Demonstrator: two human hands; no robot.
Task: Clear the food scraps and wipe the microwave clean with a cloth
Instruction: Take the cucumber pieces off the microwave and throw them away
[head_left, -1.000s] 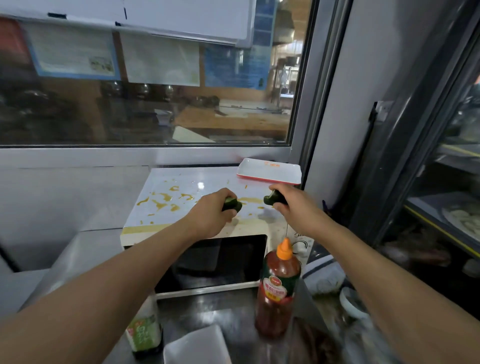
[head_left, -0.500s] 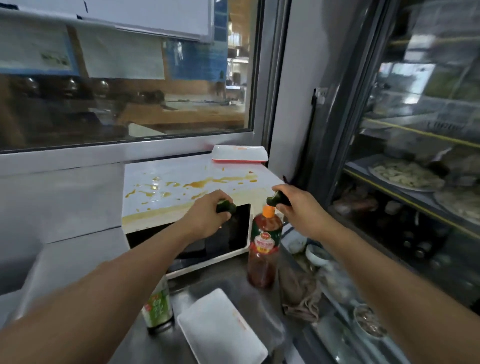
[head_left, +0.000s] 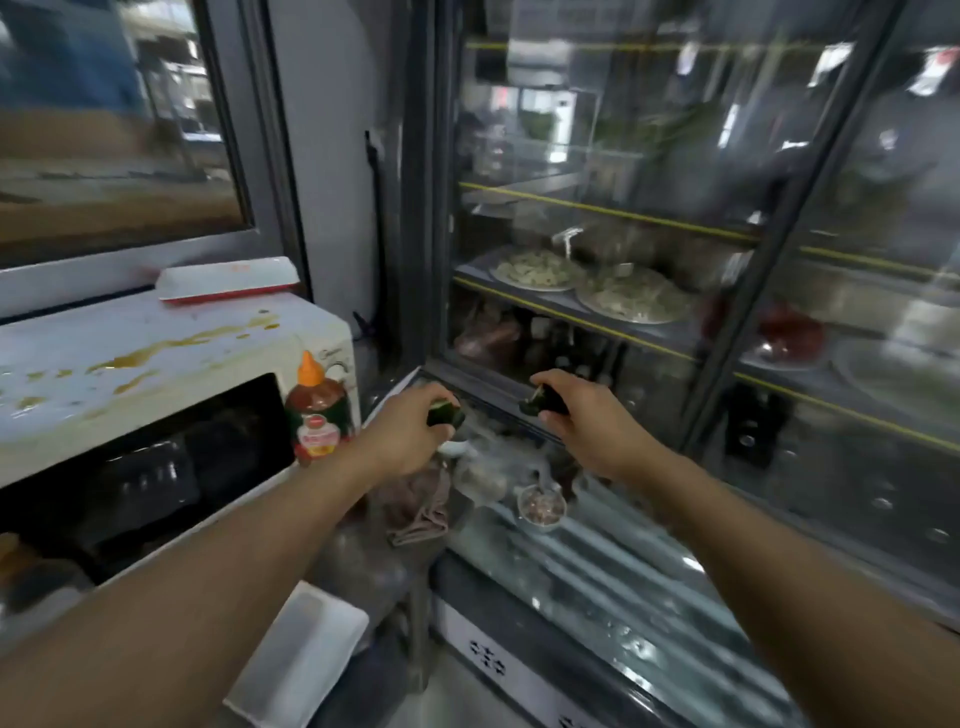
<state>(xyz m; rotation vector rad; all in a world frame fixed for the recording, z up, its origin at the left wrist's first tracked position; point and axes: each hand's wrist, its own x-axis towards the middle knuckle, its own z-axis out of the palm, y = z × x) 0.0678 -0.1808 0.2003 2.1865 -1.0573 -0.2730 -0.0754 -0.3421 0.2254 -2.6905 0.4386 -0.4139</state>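
— Behind your hands stands a glass-doored display fridge (head_left: 675, 260). What are you holding?
— Your left hand (head_left: 410, 441) pinches one dark green food scrap (head_left: 445, 415), your right hand (head_left: 587, 421) another (head_left: 535, 402), both right of the stained white microwave (head_left: 156, 364).

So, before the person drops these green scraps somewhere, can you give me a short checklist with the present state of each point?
1. Left hand grips a green scrap: ok.
2. Right hand grips the second green scrap: ok.
3. Both hands are off the microwave, held to its right, in front of the glass cabinet: ok.
4. A bin or container for the scraps is in view: cannot tell; the things below the hands are blurred.
5. Microwave top is clean: not ok; the orange-brown spill is on it.
6. Cloth within reach, lying on the counter by the sauce bottle: ok.
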